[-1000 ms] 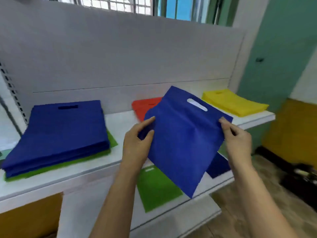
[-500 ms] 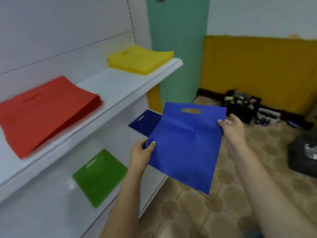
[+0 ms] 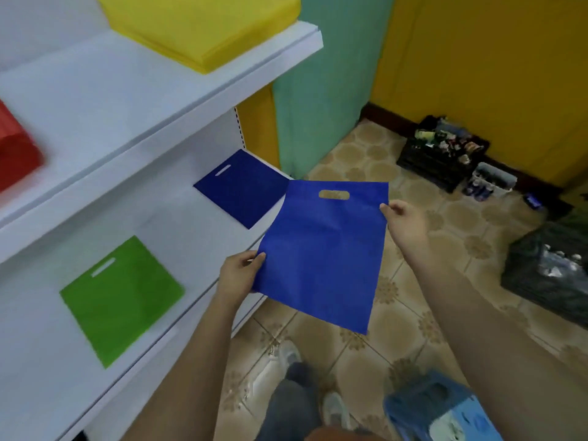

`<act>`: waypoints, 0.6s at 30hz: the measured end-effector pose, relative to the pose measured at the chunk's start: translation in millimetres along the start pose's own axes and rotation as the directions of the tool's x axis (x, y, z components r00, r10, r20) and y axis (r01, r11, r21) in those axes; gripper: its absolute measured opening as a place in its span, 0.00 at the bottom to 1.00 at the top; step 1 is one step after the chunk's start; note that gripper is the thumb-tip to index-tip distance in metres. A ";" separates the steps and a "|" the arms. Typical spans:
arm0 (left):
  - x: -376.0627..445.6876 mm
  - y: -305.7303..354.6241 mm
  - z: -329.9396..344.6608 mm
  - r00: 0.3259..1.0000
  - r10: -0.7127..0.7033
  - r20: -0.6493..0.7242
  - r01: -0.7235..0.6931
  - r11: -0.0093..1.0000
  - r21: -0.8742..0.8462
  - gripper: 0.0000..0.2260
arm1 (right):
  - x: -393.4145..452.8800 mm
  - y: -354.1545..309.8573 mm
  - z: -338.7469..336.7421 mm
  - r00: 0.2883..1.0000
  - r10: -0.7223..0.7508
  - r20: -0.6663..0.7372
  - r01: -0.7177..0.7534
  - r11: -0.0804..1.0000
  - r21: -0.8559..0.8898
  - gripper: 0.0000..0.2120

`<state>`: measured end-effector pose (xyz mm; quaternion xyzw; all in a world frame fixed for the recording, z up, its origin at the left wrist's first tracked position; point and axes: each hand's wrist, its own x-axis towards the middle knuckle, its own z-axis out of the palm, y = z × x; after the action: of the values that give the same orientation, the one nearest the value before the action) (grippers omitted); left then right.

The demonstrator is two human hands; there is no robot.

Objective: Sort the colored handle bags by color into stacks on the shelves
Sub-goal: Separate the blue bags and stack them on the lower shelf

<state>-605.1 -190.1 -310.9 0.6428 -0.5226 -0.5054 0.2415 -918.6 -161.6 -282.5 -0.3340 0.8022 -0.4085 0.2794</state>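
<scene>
The flat, matte blue bag (image 3: 321, 249) has swung rightward off the shelf, each hand's grip, left (image 3: 240, 275) and right (image 3: 405, 221), pinching an edge.

To your left, the upper shelf (image 3: 105, 100) carries a yellow stack (image 3: 203, 27) near its far end and a red stack (image 3: 16, 154) at the picture's left edge. On the lower shelf (image 3: 191, 237) a green bag (image 3: 121, 297) and a navy bag (image 3: 241, 189) lie flat, well apart. On the tiled floor (image 3: 413, 313) stand a black crate (image 3: 442, 154) and a blue stool (image 3: 439, 405).
</scene>
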 end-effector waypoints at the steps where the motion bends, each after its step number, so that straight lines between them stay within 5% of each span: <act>1: 12.3 -4.0 -1.8 1.000 -0.022 0.001 0.022 1.000 -0.016 0.08 | 11.9 0.6 12.6 1.000 -0.015 0.013 0.015 0.998 -0.054 0.13; 8: 92.8 -21.5 -11.5 0.960 -0.259 0.110 0.274 0.948 -0.160 0.09 | 94.0 -20.5 96.0 0.973 0.010 0.231 0.046 0.970 -0.237 0.14; 18: 151.9 -49.6 3.9 0.847 -0.531 -0.025 0.473 0.774 -0.420 0.07 | 204.4 -51.4 202.2 0.857 -0.111 0.503 0.263 0.934 -0.243 0.11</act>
<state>-596.0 -311.7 -414.3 0.7302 -0.1990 -0.5997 0.2598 -883.9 -435.4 -378.2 -0.5408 0.7236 -0.2101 0.3740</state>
